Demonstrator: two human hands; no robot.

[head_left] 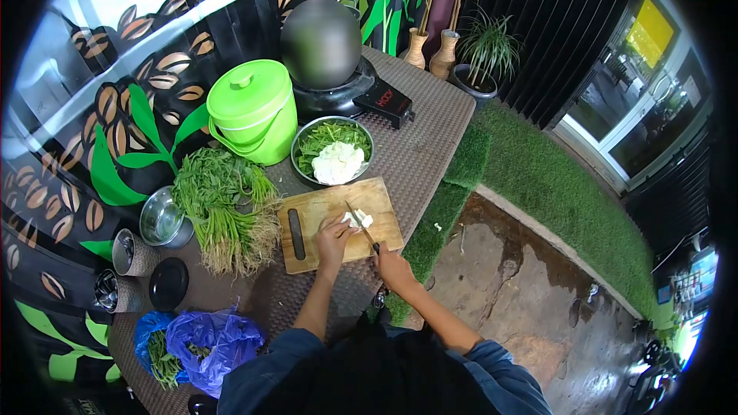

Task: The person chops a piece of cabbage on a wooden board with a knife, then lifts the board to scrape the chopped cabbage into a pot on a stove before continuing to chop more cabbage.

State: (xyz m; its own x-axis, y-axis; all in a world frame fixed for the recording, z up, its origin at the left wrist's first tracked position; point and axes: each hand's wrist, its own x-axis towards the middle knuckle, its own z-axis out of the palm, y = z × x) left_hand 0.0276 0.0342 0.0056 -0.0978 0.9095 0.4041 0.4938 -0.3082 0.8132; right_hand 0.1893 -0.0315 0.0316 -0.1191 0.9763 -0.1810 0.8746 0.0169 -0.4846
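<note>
My right hand (393,267) is closed round the handle of a kitchen knife (360,220), whose blade points away over the wooden cutting board (373,194). The blade lies against small white vegetable pieces (361,218), too small to name surely. On the blade's left, my left hand (334,238) rests on the board with its fingertips pressed together on one of these pieces. Just beyond the board stands a metal bowl (372,155) with chopped green leaves (315,143) and a heap of white pieces (338,163).
Left of the board lies a bunch of rooted greens (227,215). Behind it are a green lidded bucket (254,119) and a steel bowl (164,219). A black burner (338,96) stands at the back. Blue plastic bags (215,346) lie front left. The table edge (438,184) runs on the right.
</note>
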